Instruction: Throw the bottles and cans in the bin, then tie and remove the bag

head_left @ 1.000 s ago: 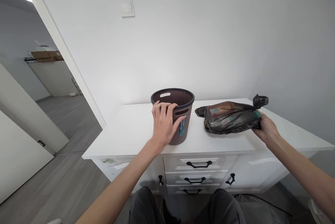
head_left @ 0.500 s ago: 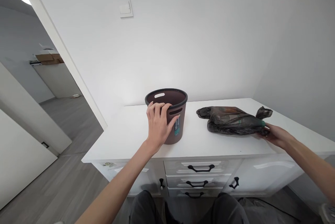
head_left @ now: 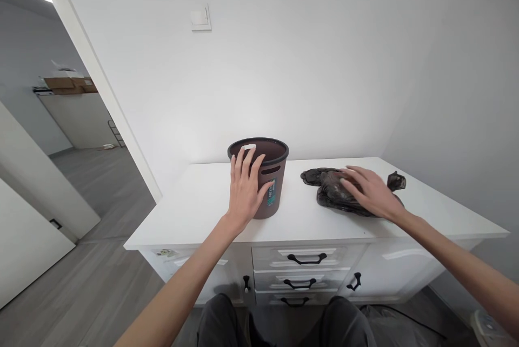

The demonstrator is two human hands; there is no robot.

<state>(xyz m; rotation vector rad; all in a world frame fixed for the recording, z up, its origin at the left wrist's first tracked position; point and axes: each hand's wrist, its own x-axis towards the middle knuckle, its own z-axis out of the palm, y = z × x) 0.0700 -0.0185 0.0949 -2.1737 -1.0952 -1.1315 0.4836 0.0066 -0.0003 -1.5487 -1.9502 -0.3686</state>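
Note:
A brown trash can (head_left: 279,174) with a dark rim, slotted handle holes and a teal label stands upright on the white cabinet top. My left hand (head_left: 245,190) is against its front left side, fingers stretched and apart over the rim, thumb beside the label. To the right lies a bundled black plastic bag (head_left: 332,195), its knotted ends sticking out on both sides. Above it is my right hand (head_left: 371,193), open, palm down, fingers extended across the bag's top and hiding part of it. Whether the right fingers press on the bag I cannot tell.
The white cabinet (head_left: 194,212) has drawers with black handles (head_left: 307,258) below its top. A wall with a light switch (head_left: 201,18) rises behind. Leftward is a doorway with a door (head_left: 28,228); cardboard boxes (head_left: 68,84) sit in the room beyond.
My right hand has left the bag's right end and moved left over its top. My left fingers have straightened at the trash can's rim. The view has shifted slightly.

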